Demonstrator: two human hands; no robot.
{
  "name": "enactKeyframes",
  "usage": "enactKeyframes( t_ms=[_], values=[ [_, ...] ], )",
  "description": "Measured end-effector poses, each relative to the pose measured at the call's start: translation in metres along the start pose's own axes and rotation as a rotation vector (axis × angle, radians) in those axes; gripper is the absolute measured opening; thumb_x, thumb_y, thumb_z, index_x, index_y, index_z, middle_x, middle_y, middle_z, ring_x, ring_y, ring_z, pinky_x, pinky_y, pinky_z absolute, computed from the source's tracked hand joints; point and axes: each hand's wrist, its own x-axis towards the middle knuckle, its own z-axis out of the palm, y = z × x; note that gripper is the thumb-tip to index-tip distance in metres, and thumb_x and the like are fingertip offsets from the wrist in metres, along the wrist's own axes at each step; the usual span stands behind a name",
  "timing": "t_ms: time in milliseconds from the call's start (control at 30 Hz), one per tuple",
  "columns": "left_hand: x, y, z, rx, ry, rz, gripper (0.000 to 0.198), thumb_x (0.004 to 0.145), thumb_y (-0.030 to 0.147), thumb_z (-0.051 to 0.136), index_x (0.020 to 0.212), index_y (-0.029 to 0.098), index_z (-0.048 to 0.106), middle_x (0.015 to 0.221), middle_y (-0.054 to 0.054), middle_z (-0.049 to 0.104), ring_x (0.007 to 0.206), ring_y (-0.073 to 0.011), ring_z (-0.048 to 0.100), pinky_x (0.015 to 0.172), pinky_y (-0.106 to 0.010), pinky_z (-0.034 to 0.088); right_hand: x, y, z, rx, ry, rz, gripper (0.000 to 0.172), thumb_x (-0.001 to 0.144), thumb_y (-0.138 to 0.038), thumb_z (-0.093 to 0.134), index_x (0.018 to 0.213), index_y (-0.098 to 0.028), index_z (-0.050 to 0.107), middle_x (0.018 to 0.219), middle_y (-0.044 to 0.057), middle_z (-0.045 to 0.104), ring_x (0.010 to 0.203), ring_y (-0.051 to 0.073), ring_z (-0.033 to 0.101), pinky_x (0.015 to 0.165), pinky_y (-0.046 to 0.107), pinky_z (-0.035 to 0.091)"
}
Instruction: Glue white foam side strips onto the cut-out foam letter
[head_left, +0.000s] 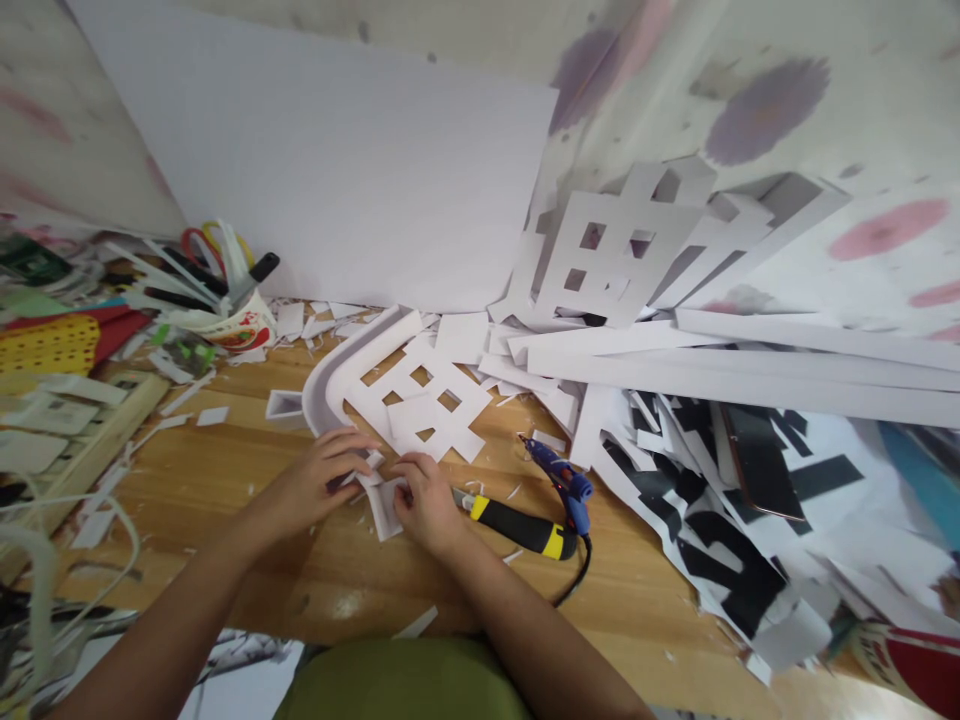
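Observation:
My left hand (330,475) is closed, its thumb and fingers gripping the end of a small white foam-board piece (384,508). My right hand (429,500) is closed on the same piece from the other side, just above the wooden table. Beyond the hands lies a curved white foam-board strip (322,375) standing on edge, beside a flat cut-out panel (442,395) with square holes. To the right of my right hand is a black and yellow utility knife (521,527). A blue glue gun (559,470) lies past it, its cord running toward me.
A white cup of tools (244,325) stands at the back left. Long white strips (720,375) and cut-out letter shapes (622,250) fill the back right. A phone (761,460) rests on black-printed paper. Scraps litter the wooden table (225,470); a large white board (360,160) leans behind.

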Motion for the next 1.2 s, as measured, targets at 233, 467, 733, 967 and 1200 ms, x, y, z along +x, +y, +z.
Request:
enactKeyframes(
  t_ms=[233, 467, 733, 967, 1200],
  values=[
    [0.0, -0.001, 0.001, 0.025, 0.005, 0.033, 0.016, 0.082, 0.022, 0.048, 0.083, 0.021, 0.064, 0.108, -0.006, 0.06, 0.11, -0.0189, 0.047, 0.096, -0.038, 0.039, 0.0, -0.002, 0.001, -0.023, -0.032, 0.015, 0.03, 0.069, -0.002, 0.049, 0.092, -0.018, 0.06, 0.099, 0.007, 0.055, 0.098, 0.017, 0.051, 0.089, 0.031, 0.044],
    [0.002, 0.0, -0.001, 0.005, -0.042, 0.008, 0.016, 0.08, 0.02, 0.049, 0.086, 0.022, 0.064, 0.109, -0.006, 0.059, 0.11, -0.0197, 0.046, 0.095, -0.038, 0.04, 0.004, -0.007, -0.006, -0.112, -0.114, 0.029, 0.031, 0.072, -0.003, 0.049, 0.095, -0.02, 0.06, 0.1, 0.005, 0.055, 0.097, 0.017, 0.05, 0.089, 0.03, 0.042],
    [0.007, 0.01, -0.019, -0.003, -0.143, 0.069, 0.017, 0.076, 0.024, 0.054, 0.091, 0.022, 0.062, 0.113, -0.008, 0.057, 0.111, -0.0225, 0.046, 0.094, -0.038, 0.039, 0.055, -0.04, -0.111, -0.629, -0.36, 0.29, 0.018, 0.081, -0.021, 0.053, 0.095, -0.018, 0.064, 0.098, 0.009, 0.063, 0.095, 0.02, 0.054, 0.079, 0.029, 0.042],
    [0.004, 0.012, -0.018, -0.03, -0.109, 0.061, 0.019, 0.076, 0.021, 0.051, 0.092, 0.021, 0.062, 0.113, -0.008, 0.057, 0.113, -0.0233, 0.044, 0.097, -0.04, 0.037, 0.078, -0.009, -0.207, -1.015, -0.658, 0.5, 0.019, 0.072, -0.017, 0.055, 0.086, -0.018, 0.068, 0.089, 0.008, 0.069, 0.084, 0.021, 0.062, 0.065, 0.025, 0.041],
    [0.007, 0.014, -0.021, -0.06, -0.108, 0.064, 0.019, 0.076, 0.025, 0.051, 0.089, 0.02, 0.064, 0.11, -0.009, 0.059, 0.108, -0.0232, 0.048, 0.093, -0.039, 0.04, 0.054, 0.032, -0.207, -1.09, -0.758, 0.513, 0.014, 0.07, -0.019, 0.061, 0.081, -0.02, 0.069, 0.09, 0.007, 0.069, 0.084, 0.022, 0.063, 0.063, 0.025, 0.043]
  ],
)
